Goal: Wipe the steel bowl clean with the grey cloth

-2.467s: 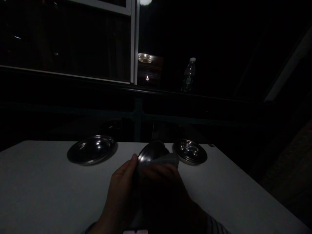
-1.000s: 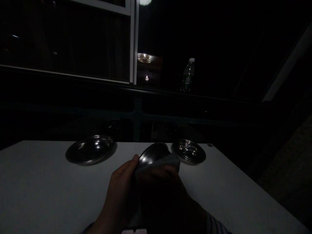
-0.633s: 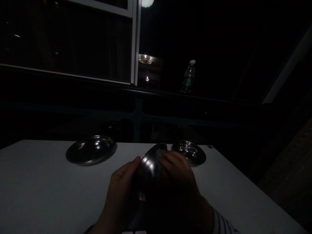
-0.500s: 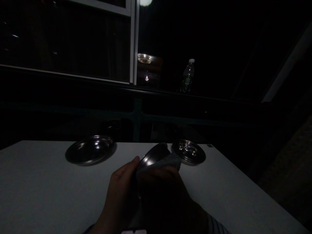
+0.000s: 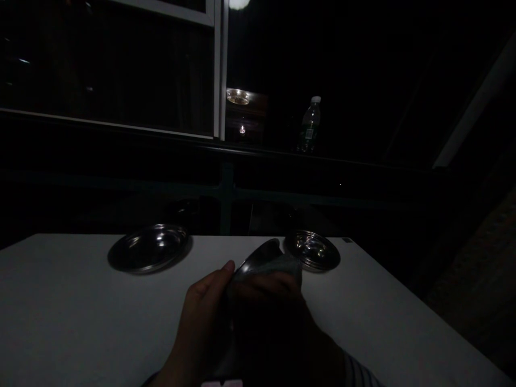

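The scene is very dark. My left hand [image 5: 199, 317] grips the near edge of a steel plate [image 5: 258, 253] and holds it tilted above the white table [image 5: 72, 317]. My right hand [image 5: 274, 301] presses a grey cloth [image 5: 284, 265] against the plate's face, fingers closed on the cloth. Much of the plate and of my right hand is lost in shadow.
A larger steel plate [image 5: 149, 247] lies on the table at the back left. A stack of steel plates [image 5: 312, 249] sits at the back right. A water bottle [image 5: 309, 125] stands on a dark ledge behind. The table's right edge drops off into darkness.
My right hand slid up over the plate with the cloth, then came back down to its lower face. The left hand and the plate shifted only slightly.
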### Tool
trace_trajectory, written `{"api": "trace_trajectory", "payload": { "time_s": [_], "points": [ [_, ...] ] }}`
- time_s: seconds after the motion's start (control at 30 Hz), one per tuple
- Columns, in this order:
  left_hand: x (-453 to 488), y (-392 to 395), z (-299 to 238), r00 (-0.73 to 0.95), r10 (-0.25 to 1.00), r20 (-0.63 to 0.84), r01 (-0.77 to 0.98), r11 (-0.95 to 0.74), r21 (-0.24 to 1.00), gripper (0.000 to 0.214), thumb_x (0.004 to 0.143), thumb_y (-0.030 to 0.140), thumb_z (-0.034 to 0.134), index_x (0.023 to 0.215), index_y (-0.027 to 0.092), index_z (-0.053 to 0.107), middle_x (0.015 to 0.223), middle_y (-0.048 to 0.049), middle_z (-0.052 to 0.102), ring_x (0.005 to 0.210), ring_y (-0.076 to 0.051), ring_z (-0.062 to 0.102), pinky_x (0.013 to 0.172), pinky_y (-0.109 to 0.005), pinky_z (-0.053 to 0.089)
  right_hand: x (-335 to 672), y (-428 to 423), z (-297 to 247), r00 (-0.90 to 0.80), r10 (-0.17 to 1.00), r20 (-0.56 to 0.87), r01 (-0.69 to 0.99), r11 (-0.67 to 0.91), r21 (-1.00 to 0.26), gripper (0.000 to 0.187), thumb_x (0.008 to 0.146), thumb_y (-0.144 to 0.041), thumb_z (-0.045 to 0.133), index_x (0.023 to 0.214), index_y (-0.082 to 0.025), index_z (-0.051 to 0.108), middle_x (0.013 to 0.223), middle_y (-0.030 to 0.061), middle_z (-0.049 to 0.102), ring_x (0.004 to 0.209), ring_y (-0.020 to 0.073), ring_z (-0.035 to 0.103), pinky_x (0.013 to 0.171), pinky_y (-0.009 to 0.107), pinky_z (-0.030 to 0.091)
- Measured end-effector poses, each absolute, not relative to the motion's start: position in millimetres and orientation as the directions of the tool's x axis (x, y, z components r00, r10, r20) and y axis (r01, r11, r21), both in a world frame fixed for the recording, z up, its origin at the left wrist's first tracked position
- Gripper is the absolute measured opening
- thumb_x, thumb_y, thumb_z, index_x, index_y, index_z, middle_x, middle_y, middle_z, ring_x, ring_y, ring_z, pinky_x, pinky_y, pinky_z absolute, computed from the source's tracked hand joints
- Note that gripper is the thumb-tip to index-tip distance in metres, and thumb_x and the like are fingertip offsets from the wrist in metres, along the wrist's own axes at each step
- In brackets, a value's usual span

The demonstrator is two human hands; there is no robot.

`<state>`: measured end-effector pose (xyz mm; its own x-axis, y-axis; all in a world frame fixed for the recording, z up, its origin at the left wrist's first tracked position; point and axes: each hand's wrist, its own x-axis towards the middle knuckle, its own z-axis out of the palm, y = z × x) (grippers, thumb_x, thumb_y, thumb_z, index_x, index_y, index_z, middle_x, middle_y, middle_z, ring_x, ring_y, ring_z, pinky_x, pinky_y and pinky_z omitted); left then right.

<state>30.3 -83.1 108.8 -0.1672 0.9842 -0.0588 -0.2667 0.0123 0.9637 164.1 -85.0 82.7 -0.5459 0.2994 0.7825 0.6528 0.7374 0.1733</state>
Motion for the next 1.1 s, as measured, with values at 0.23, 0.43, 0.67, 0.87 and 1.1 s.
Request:
{"api": "trace_trajectory", "payload": {
  "time_s": [0.23,0.43,0.67,0.87,1.1],
  "points": [
    [32,-81,107,0.028,0.994,-0.104,-0.280,0.107,0.954,0.029,0.064,0.042,0.066,0.056,0.015,0.057,0.050,0.0008,0.054,0.049,-0.012,0.049,0.047,-0.022,0.038,193,-63,91,-0.326,0.407,0.853,0.761,0.648,-0.018,0.027,0.089,-0.020,0.037,0.109,-0.015,0.054,0.113,0.0082,0.058,0.105,0.0192,0.049,0.086,0.036,0.041],
    [29,-77,100,0.198,0.977,-0.074,-0.422,0.153,0.894,0.017,0.067,0.032,0.066,0.073,0.017,0.061,0.062,0.0010,0.062,0.058,-0.013,0.057,0.059,-0.024,0.044,181,-68,88,-0.511,0.241,0.825,0.681,0.700,0.218,0.026,0.089,-0.030,0.041,0.106,-0.018,0.056,0.105,0.0033,0.063,0.101,0.0175,0.051,0.081,0.033,0.040],
    [29,-77,112,0.188,0.975,-0.115,-0.482,0.194,0.855,0.013,0.063,0.026,0.068,0.069,0.016,0.062,0.064,-0.0015,0.064,0.058,-0.014,0.058,0.058,-0.024,0.045,183,-67,86,-0.518,0.238,0.822,0.665,0.716,0.212,0.024,0.089,-0.027,0.042,0.108,-0.017,0.054,0.109,0.0041,0.061,0.103,0.0177,0.049,0.082,0.034,0.039],
    [29,-78,109,0.118,0.973,-0.198,-0.436,0.230,0.870,0.029,0.064,0.043,0.066,0.061,0.015,0.060,0.050,0.0016,0.055,0.049,-0.012,0.051,0.050,-0.024,0.042,170,-74,81,-0.630,0.297,0.718,0.590,0.784,0.193,0.025,0.091,-0.031,0.040,0.107,-0.019,0.054,0.105,0.0001,0.063,0.100,0.0146,0.050,0.084,0.033,0.038],
    [31,-82,115,0.050,0.986,-0.161,-0.335,0.169,0.927,0.039,0.060,0.053,0.064,0.050,0.016,0.055,0.046,0.0019,0.053,0.047,-0.012,0.048,0.048,-0.023,0.040,188,-59,84,-0.410,0.420,0.810,0.739,0.673,0.025,0.027,0.089,-0.023,0.040,0.111,-0.013,0.053,0.113,0.0073,0.059,0.104,0.0188,0.048,0.085,0.035,0.040]
  ]
}}
